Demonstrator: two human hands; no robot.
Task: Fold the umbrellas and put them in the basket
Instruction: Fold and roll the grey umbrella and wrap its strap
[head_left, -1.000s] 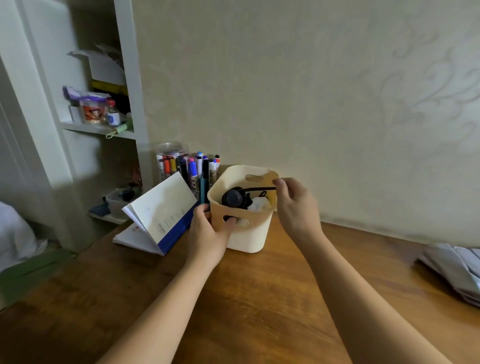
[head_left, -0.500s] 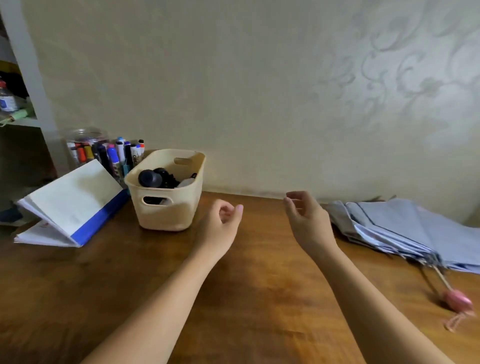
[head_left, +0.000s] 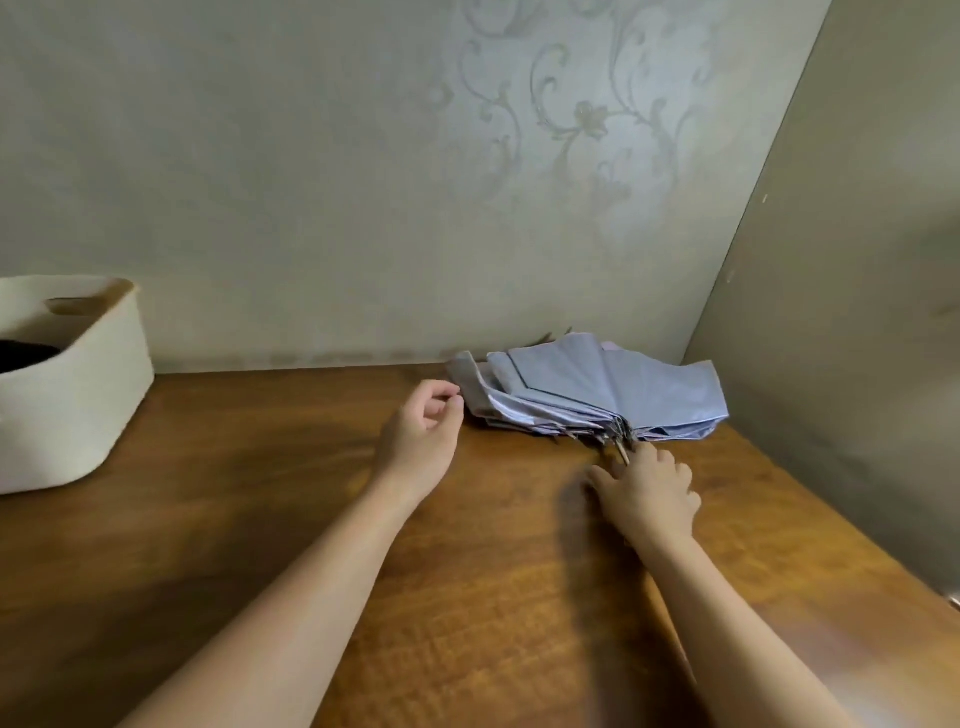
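Blue umbrella (head_left: 597, 389) against the right hand (head_left: 647, 491)

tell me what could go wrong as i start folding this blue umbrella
Pinching: the right hand sits right by the bare metal ribs of the umbrella. Messy fold: its canopy lies fanned out and the left hand holds nothing yet, so panels may bunch. Tight fit: the basket already holds something dark.
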